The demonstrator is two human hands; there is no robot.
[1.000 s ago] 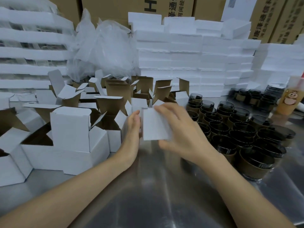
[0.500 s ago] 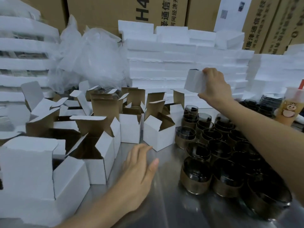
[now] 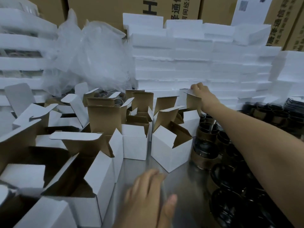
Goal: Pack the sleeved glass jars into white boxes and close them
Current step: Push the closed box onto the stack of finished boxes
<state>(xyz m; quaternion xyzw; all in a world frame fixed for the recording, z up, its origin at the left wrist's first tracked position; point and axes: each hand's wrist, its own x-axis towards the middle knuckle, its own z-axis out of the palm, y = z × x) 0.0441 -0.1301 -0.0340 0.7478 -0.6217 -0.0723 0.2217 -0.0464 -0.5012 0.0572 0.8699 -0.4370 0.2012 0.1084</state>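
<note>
Right hand (image 3: 199, 93) extended far, grip clamped on closed white box (image 3: 183, 98) at foot of foam slab stack (image 3: 189, 63). Left hand (image 3: 148, 195) blurred, grip apart, fingers straight, over steel worktop (image 3: 177, 181). Sleeved glass jars (image 3: 206, 151) clustered right; open white boxes (image 3: 171, 147) left.

Loads of little white boxes (image 3: 134, 142) stood open across the left and middle of the frame, brown inside, flaps sticking up every which way. One closed box (image 3: 183, 97) sat upright further back, centre-right, with the right hand (image 3: 201, 93) gripping its top. The sleeved jars (image 3: 205, 150), dark glass in brown wraps, stood upright and bunched together at lower right.
</note>
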